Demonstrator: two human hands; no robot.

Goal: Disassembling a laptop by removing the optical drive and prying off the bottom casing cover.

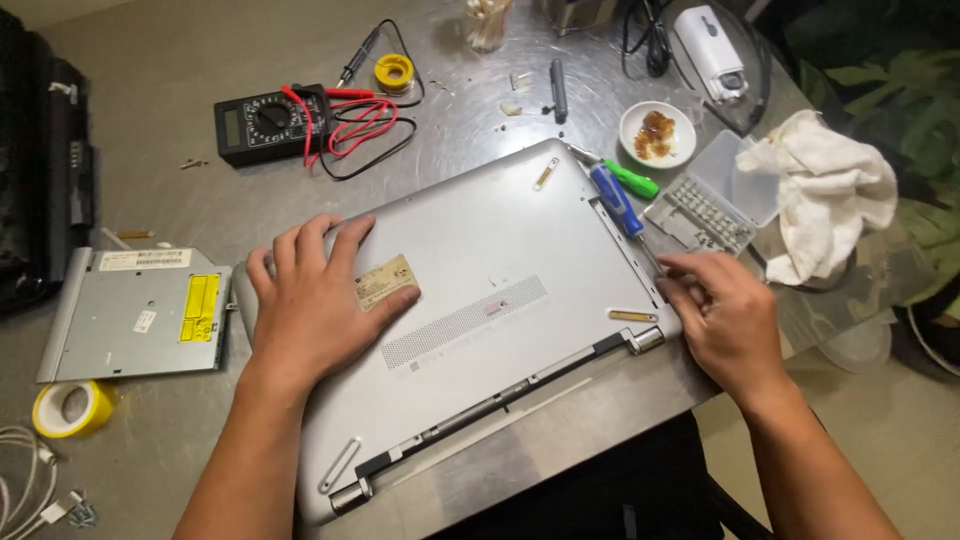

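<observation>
Silver laptop (pixel 470 300), upside down on the steel table (pixel 180 450). Left hand (pixel 315 300) spread flat on its base; right hand (pixel 725 315) curled, pinching its right edge. Blue screwdriver (pixel 615 200) beside that edge. Probably stiff, weighty, slick: best gripped by both side edges.

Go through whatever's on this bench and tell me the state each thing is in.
Laptop: shut, upside down, base cover on.
Left hand: flat on the laptop.
Right hand: at the laptop's edge.
Bit case: open.
Drive: out, lying on the table.
Dish: holds brown residue.
Cloth: crumpled.
</observation>
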